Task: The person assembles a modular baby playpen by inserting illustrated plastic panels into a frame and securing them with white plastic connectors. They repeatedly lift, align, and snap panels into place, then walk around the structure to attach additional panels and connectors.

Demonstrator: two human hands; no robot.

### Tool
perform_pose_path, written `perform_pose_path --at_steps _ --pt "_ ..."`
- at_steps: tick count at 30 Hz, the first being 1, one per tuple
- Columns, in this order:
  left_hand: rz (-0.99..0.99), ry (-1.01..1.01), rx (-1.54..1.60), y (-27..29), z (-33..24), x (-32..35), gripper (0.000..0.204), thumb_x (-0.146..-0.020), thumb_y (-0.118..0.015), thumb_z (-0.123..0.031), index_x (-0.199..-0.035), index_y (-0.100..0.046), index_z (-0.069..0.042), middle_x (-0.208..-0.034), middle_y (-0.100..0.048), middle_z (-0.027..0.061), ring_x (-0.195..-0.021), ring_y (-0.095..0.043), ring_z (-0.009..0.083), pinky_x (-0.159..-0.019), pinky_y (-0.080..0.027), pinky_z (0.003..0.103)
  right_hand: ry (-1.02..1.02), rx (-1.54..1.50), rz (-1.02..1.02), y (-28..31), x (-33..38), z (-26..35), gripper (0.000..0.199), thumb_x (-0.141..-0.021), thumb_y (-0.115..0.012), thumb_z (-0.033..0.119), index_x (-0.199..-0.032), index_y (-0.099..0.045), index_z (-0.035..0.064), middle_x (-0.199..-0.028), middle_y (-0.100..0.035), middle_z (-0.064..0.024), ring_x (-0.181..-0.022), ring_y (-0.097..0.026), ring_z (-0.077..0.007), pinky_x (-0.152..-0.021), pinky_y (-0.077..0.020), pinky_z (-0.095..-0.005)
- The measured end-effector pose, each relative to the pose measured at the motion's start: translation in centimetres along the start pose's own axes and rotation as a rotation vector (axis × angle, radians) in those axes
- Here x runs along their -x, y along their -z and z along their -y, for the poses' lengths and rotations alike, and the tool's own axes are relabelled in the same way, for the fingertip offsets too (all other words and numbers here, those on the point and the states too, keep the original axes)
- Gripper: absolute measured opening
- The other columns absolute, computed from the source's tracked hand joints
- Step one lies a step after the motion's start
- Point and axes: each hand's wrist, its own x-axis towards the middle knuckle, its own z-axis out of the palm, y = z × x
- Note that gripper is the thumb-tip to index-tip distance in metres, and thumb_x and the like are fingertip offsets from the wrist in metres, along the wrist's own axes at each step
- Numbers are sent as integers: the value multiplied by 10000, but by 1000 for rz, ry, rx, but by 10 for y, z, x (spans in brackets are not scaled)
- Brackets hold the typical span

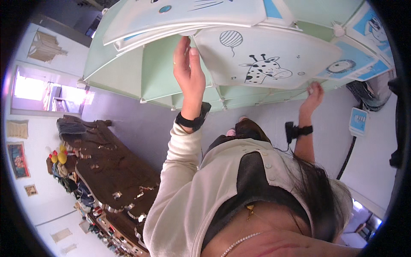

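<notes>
A tall storage cabinet of pale green plastic panels (162,75) on a thin white frame stands before me. One of its doors (274,55), whitish with a giraffe and a striped balloon drawn on it, is in the middle. My left hand (189,75) is raised at that door's left edge, fingers stretched upward and thumb apart; its fingertips come close to the upper door's edge. My right hand (315,94) is by the lower right edge of the giraffe door, fingers loosely bent and apart. Whether it touches the door is hard to see.
Above, another white door (188,15) juts toward me. Blue-and-white doors (342,64) continue at the right. A dark brown covered piece of furniture (115,167) stands at the left, near a window (47,90). A blue-and-white box (358,122) and dark cloth (372,94) lie at the right.
</notes>
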Motion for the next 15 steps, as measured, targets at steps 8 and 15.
perform_pose_path --at_steps 8,15 --pt "-131 13 -6 -39 -24 -11 324 -976 -484 -164 -1198 -550 61 -1025 -611 66 -897 -531 110 -811 -417 221 24 -211 568 -27 -89 82 366 -971 -492 317 -1097 -577 -16 -1024 -607 -39 -875 -554 -131 -826 -445 -294" --pt "-299 83 39 -62 -30 -1 362 -1001 -432 -211 -1225 -534 56 -957 -594 47 -827 -486 105 -748 -412 219 244 -32 602 -56 -130 85 410 -986 -434 373 -1129 -560 10 -1038 -603 -51 -947 -565 -174 -883 -436 -322"
